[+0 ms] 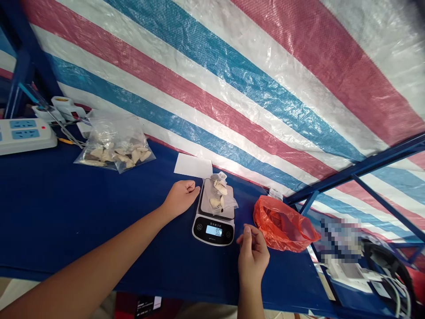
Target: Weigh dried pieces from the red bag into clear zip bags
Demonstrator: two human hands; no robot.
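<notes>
Resting on scale [213, 231] | bag [218, 200] between left fingers [190, 184], right fingers [256, 235] | each curled together

On a dark blue tabletop [66, 212], left to right: white power strip [29, 135], clear bags of pale pieces [111, 148], white paper [192, 165], digital scale [214, 223], red plastic bag [279, 226].

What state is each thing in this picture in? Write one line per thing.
Scale: on, display lit
Small bag: on scale, pieces inside
Big bags: pieces inside
Red bag: open
Paper: lying flat
Left hand: curled, beside scale
Right hand: curled, near red bag
Power strip: cannot tell whether on
</notes>
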